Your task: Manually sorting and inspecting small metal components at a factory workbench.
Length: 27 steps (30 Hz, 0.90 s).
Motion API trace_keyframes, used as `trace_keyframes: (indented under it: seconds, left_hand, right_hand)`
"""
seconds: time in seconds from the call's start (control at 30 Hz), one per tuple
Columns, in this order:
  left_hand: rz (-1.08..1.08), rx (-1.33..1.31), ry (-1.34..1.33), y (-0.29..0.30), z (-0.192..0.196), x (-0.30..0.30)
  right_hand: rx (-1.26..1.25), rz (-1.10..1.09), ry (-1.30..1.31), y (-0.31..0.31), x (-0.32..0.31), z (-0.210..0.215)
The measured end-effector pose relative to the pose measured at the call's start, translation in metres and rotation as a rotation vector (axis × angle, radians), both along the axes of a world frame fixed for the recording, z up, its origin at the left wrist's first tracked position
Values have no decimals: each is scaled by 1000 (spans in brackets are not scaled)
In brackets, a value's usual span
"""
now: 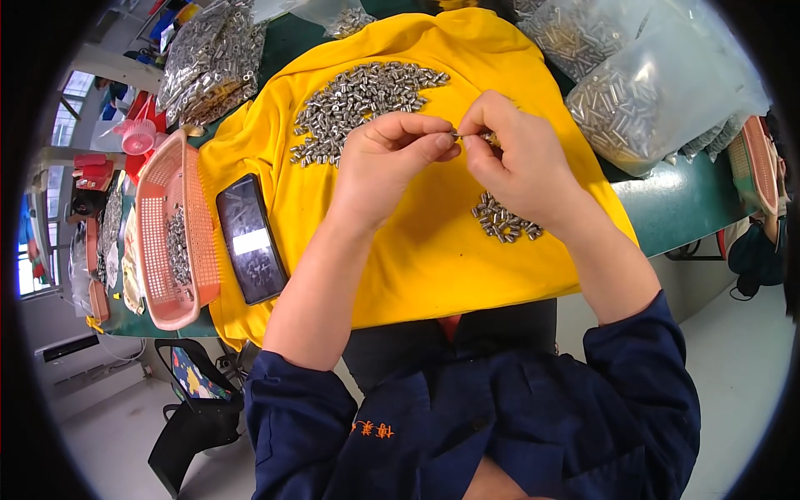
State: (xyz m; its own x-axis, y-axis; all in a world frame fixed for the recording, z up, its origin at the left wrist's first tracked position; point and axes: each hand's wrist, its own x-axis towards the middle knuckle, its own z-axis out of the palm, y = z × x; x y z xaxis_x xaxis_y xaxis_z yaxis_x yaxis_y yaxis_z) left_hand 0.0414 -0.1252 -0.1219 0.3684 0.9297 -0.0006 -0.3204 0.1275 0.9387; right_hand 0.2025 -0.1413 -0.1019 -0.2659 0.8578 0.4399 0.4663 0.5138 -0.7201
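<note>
My left hand point(392, 158) and my right hand point(512, 158) meet above a yellow cloth point(433, 250) spread on the table. Between their fingertips they pinch a small metal piece point(457, 135); both hands touch it. Beyond the hands lies a large heap of small silver cylinders point(358, 104) on the cloth. A smaller cluster of the same cylinders point(504, 221) lies under my right wrist.
A black phone point(250, 237) lies on the cloth's left edge beside a pink plastic basket point(158, 217) holding a few cylinders. Clear bags of metal parts point(633, 92) stand at the back right, another bag point(208, 58) at the back left. The green table edge point(683, 208) shows on the right.
</note>
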Motion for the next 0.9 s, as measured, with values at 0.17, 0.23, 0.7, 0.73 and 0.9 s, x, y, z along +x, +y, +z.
trace_keyframes:
  seconds: [0.17, 0.23, 0.7, 0.73, 0.9]
  left_hand:
    - [49, 17, 43, 0, -2, 1]
    - [43, -28, -4, 4, -3, 0]
    - [66, 755, 993, 29, 8, 3]
    - [82, 812, 1093, 42, 3, -6]
    - [8, 851, 1346, 65, 0, -11]
  right_hand:
    - [-43, 3, 67, 3, 0, -5]
    - [-129, 29, 143, 7, 3, -6]
    - [-51, -139, 433, 21, 17, -7]
    - [-34, -139, 401, 20, 15, -7]
    - [-17, -150, 322, 18, 13, -6]
